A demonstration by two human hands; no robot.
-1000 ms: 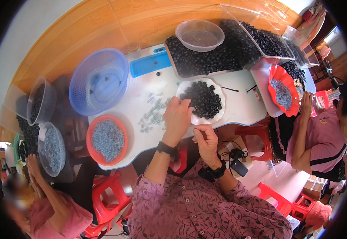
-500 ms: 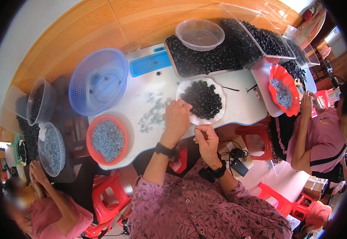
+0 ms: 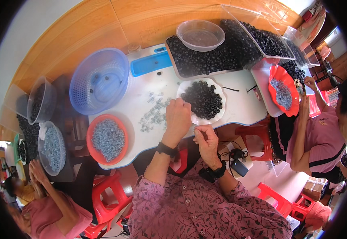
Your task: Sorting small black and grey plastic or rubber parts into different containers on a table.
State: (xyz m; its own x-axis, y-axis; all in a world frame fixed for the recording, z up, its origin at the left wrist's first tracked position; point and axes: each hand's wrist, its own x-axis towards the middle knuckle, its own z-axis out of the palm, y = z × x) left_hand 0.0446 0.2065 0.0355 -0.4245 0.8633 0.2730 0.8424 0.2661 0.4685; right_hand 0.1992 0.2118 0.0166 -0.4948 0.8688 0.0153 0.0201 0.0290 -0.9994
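One white plate (image 3: 196,119), one blue basket (image 3: 79,91), one blue tray (image 3: 144,66)

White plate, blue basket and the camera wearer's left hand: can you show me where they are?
White plate (image 3: 219,90): head view, on its bare right rim.
Blue basket (image 3: 80,84): head view, on its left wall.
Left hand (image 3: 178,119): head view, on its back.

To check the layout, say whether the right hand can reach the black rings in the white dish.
Probably yes: the right hand is just in front of the white dish, the black rings lie uncovered, and the left hand, at the left edge, leaves that way free.
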